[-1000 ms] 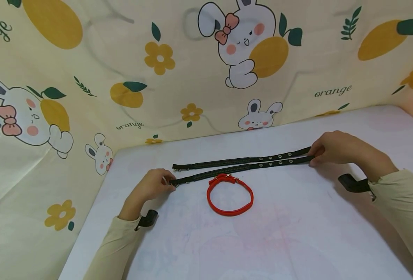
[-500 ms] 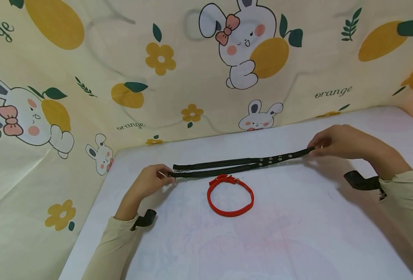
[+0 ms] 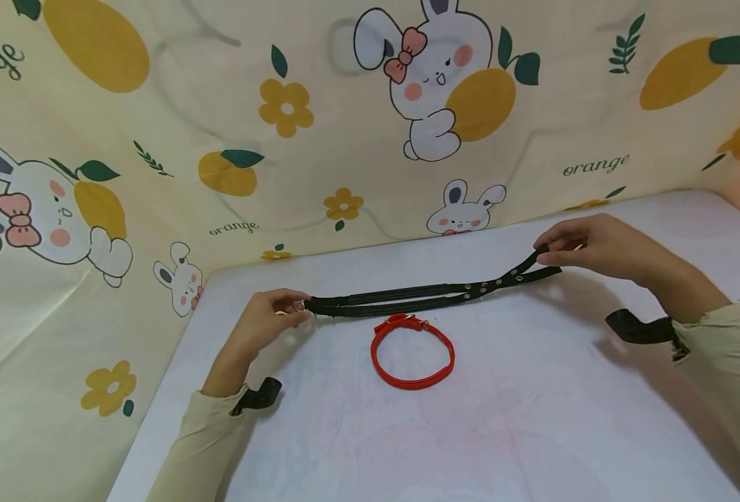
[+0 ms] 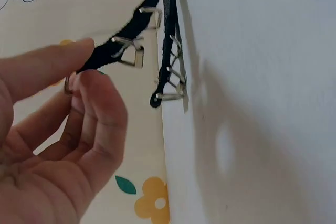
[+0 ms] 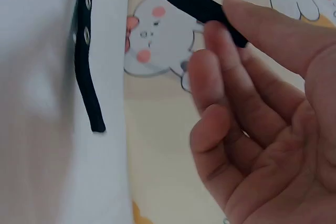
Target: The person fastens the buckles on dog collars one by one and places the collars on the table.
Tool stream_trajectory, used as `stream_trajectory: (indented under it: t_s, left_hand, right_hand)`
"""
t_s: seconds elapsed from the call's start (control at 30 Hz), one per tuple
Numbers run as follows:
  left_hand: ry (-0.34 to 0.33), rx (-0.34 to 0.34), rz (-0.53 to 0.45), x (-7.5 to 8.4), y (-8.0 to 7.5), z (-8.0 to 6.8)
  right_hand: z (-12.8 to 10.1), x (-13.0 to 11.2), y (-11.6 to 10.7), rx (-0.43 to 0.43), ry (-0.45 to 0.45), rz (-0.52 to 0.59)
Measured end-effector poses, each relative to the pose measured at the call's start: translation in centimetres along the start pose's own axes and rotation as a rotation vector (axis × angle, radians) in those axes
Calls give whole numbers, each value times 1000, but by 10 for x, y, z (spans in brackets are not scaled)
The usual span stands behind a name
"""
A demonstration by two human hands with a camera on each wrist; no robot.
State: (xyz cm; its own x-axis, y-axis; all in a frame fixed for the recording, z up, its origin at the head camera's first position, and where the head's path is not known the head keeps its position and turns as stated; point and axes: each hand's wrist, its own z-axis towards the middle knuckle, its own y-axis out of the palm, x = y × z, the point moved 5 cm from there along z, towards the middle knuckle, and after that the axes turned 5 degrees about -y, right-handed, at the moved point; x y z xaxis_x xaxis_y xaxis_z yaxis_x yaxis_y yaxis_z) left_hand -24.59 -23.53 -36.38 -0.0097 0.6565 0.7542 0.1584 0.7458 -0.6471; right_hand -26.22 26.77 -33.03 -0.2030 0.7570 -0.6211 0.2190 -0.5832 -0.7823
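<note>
Spanning the gap between the two hands, the lifted black collar point(image 3: 407, 291) hangs clear of the bench point(image 3: 533, 418) at both ends, while a second black collar point(image 3: 401, 307) lies flat just beneath it. The left hand point(image 3: 270, 321) pinches the buckle end: the left wrist view shows thumb and forefinger closed on a small metal ring point(image 4: 69, 84) beside the square buckle point(image 4: 128, 52). The right hand point(image 3: 589, 244) pinches the tip of the eyelet end between thumb and fingers point(image 5: 220, 40), with the other fingers loosely curled.

Handling judgement: the strap appears light, thin and limp. It sags slightly between the grips and bends where it rises to the right hand, so it holds no shape unsupported. The webbing looks matt and unlikely to slip; the metal fittings are the only hard parts. Holding it at both extreme ends, as here, keeps it straight. A grip on the buckle frame would probably be firmer than one on the ring.

The second collar's eyelet end point(image 5: 86, 66) rests on the bench below the right hand's fingers. A closed red collar point(image 3: 412, 352) lies on the bench between the hands, nearer the person. A printed rabbit-and-orange cloth point(image 3: 219, 139) hangs beyond both hands.
</note>
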Motion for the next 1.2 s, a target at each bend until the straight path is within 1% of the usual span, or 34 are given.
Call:
stream_trajectory:
  t_s: [0.13,0.27,0.37,0.6,0.77,0.93,1.03,1.13,1.2]
  left_hand:
    - [-6,4,-123,0,1,0]
    - [-25,4,-292,1,4,0]
    - [-26,2,-393,1,8,1]
    - [-43,-33,-515,1,19,4]
    - [-46,-18,-608,3,23,5]
    - [-56,20,-658,7,23,4]
    - [-46,54,-651,11,23,2]
    - [-8,100,-612,15,23,0]
    - [35,144,-578,20,22,-1]
  right_hand:
    - [2,-4,5,22,19,60]
    - [3,-7,11,42,23,118]
    - [5,-10,17,53,9,147]
    - [8,-18,28,52,-40,144]
    - [8,-20,29,65,-30,141]
    - [8,-22,27,108,-6,172]
    - [5,-25,24,163,-22,180]
    - [2,-31,21,206,-49,199]
    - [1,-35,20,224,-65,216]
